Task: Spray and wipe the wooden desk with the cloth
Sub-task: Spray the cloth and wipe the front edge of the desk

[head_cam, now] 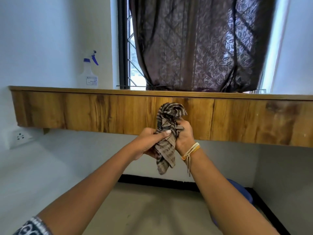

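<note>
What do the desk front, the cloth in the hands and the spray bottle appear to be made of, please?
Desk: wood or wood-look laminate, smooth; grain and knots show.
Cloth: soft woven fabric, striped and checked; it crumples in both hands.
Spray bottle: translucent plastic with a blue trigger, probably.

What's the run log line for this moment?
cloth: bunched, both hands | spray bottle: on desk, untouched | wiping: not started

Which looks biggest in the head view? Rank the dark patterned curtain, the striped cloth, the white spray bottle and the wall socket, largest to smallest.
1. Dark patterned curtain.
2. Striped brown cloth, bunched in both hands.
3. White spray bottle with blue trigger; close to the cloth, and farther from the camera, so this order is unsure.
4. White wall socket.
</note>
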`<state>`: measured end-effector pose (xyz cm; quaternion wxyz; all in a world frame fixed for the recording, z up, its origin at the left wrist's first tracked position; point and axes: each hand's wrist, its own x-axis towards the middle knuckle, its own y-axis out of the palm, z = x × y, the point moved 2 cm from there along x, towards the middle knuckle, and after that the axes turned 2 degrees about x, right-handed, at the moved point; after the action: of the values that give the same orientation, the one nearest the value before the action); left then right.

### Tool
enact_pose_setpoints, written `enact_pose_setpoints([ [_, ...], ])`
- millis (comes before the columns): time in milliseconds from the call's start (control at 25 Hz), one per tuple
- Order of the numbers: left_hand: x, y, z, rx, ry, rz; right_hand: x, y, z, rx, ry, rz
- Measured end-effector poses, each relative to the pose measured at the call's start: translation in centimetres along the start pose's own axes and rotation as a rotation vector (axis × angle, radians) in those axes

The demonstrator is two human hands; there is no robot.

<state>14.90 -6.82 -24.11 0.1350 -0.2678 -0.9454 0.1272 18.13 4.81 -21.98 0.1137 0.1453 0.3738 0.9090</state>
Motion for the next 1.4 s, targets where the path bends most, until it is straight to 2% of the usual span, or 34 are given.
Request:
enact_pose_setpoints([
  [120, 0.3, -0.5, -3.3, -0.03, 0.114, -0.106, 0.3, 1.1, 3.6, -0.328, -0.245, -0.076],
  [240, 0.3, 0.0, -6.1, -0.001, 0.216, -0.174, -0.5, 1.7, 5.1, -0.483, -0.363, -0.009],
  [320, 0.2, 1.3, -7.4, 0.141, 0.278, -0.119, -0.9, 1.5, 5.6, -0.639, -0.415, -0.025],
  [440, -0.1, 2.7, -8.3, 0.254, 0.375, 0.054, -1.0, 1.1, 7.6, -0.885, -0.553, -0.173],
  [480, 0.1, 2.5, -8.7, 0.288, 0.434, 0.047, -0.9, 1.3, 8.4, -0.945, -0.602, -0.172],
  [600, 1.5, 1.2, -10.7, 0.321, 0.699, -0.218, 0.3, 3.9, 11.7, -1.083, -0.798, -0.116],
  [680, 3.0, -0.7, -12.3, 0.368, 0.835, -0.453, 2.2, 6.3, 14.9, -1.118, -0.921, -0.174],
  [760, 5.2, -2.7, -13.2, 0.668, 0.809, -0.517, 4.8, 7.3, 18.0, -1.272, -0.876, -0.26],
  [840, 7.5, -3.9, -12.5, 1.06, 0.633, -0.382, 7.4, 6.1, 19.2, -1.515, -0.565, -0.197],
  [920, 8.7, -4.6, -11.0, 1.208, 0.535, -0.311, 8.1, 4.0, 17.9, -1.781, -0.218, -0.117],
  [1000, 9.5, -4.6, -9.5, 1.208, 0.598, -0.368, 8.4, 2.9, 17.2, -1.941, -0.288, -0.123],
  [1200, 10.2, -4.7, -7.7, 1.103, 0.839, -0.592, 8.4, 2.4, 17.2, -1.879, -0.434, -0.161],
  [1320, 10.8, -4.2, -6.6, 1.095, 1.047, -0.733, 9.8, 2.3, 17.7, -1.942, -0.37, -0.176],
  [1400, 10.9, -4.1, -6.2, 1.095, 1.148, -0.839, 11.3, 3.9, 18.3, -2.017, -0.259, -0.132],
])
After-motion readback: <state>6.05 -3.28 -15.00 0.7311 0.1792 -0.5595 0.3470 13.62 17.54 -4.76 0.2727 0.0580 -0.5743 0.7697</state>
